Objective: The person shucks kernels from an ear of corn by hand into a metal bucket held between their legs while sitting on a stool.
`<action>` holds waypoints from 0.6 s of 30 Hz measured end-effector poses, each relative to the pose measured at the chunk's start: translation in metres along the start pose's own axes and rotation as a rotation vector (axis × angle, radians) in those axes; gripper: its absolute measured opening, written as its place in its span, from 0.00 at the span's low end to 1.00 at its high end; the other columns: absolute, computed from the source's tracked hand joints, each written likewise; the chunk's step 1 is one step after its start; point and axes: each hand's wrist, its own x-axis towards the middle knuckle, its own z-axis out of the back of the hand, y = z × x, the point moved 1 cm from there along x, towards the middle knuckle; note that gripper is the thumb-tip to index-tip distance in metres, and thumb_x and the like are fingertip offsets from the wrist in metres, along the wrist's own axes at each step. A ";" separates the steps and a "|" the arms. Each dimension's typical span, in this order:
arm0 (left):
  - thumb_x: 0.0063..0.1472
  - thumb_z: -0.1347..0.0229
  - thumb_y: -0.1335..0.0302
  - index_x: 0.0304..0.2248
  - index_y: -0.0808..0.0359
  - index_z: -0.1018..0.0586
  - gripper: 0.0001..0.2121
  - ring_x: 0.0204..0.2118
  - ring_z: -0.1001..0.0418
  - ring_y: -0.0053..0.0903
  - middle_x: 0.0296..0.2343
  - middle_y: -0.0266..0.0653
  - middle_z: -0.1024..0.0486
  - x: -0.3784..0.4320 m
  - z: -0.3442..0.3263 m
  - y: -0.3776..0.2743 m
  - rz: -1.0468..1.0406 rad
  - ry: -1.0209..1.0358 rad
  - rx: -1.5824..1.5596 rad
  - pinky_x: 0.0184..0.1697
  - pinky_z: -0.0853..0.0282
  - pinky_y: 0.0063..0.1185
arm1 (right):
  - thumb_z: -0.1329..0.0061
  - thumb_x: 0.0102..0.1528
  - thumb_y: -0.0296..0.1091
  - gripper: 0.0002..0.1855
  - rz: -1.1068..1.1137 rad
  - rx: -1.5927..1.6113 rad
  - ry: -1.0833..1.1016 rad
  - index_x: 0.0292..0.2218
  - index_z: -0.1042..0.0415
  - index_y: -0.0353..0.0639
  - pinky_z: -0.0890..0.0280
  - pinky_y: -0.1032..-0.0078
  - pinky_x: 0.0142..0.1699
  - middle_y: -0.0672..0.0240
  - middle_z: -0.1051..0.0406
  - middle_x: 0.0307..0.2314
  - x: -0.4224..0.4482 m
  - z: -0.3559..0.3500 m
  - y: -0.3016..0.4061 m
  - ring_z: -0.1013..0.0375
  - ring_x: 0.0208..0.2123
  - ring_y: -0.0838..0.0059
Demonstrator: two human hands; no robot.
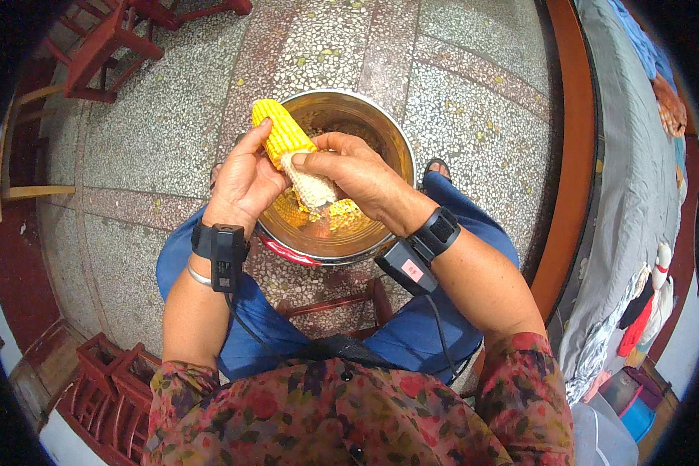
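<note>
An ear of yellow corn [283, 135] is held slantwise over a round metal basin [409, 157]. Kernels cover its upper part, while the lower part is bare, pale cob [310, 185]. My left hand [246, 175] grips the kernelled end from the left, thumb on top. From the right, my right hand [358, 175] holds the ear, its thumb lying where the kernels meet the bare cob. Loose yellow kernels [345, 214] lie in the basin below. The hands and the ear hide part of the basin's inside.
The basin stands on a speckled terrazzo floor [326, 35] between my feet. Red wooden chairs [108, 49] are at the upper left, with more red wooden furniture [116, 373] at the lower left. Along the right runs a bed with a grey sheet [606, 175] and clothes [638, 320].
</note>
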 end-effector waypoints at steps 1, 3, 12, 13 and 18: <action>0.64 0.53 0.66 0.50 0.66 0.34 0.18 0.48 0.31 0.37 0.45 0.46 0.31 0.000 0.000 0.000 0.001 -0.003 0.002 0.54 0.36 0.35 | 0.46 0.52 0.40 0.23 0.006 0.015 0.012 0.40 0.33 0.28 0.33 0.78 0.27 0.62 0.28 0.27 0.000 0.000 0.000 0.28 0.25 0.76; 0.64 0.53 0.66 0.50 0.66 0.34 0.18 0.48 0.31 0.37 0.45 0.46 0.31 0.000 0.002 -0.002 0.010 -0.002 -0.001 0.54 0.37 0.35 | 0.47 0.53 0.42 0.24 -0.002 0.041 0.008 0.41 0.34 0.28 0.33 0.79 0.27 0.62 0.28 0.27 0.000 -0.002 -0.001 0.28 0.25 0.76; 0.64 0.53 0.69 0.50 0.67 0.34 0.17 0.48 0.31 0.36 0.45 0.48 0.31 -0.003 0.000 -0.005 0.013 0.036 0.000 0.55 0.38 0.35 | 0.51 0.56 0.48 0.27 -0.016 0.021 -0.031 0.45 0.36 0.31 0.33 0.79 0.26 0.62 0.28 0.28 0.010 -0.001 -0.017 0.28 0.25 0.77; 0.64 0.53 0.69 0.50 0.67 0.34 0.17 0.48 0.31 0.36 0.45 0.48 0.31 -0.003 0.000 -0.006 0.018 0.041 0.002 0.54 0.38 0.35 | 0.51 0.56 0.48 0.27 -0.023 0.002 -0.036 0.45 0.37 0.31 0.33 0.79 0.26 0.62 0.28 0.28 0.010 -0.002 -0.017 0.28 0.25 0.77; 0.63 0.53 0.69 0.49 0.67 0.34 0.17 0.47 0.31 0.37 0.44 0.48 0.30 -0.003 0.003 -0.007 0.009 0.052 -0.005 0.54 0.37 0.35 | 0.49 0.55 0.45 0.27 -0.026 0.036 -0.014 0.45 0.37 0.30 0.32 0.78 0.28 0.61 0.28 0.29 0.006 -0.004 -0.009 0.28 0.26 0.76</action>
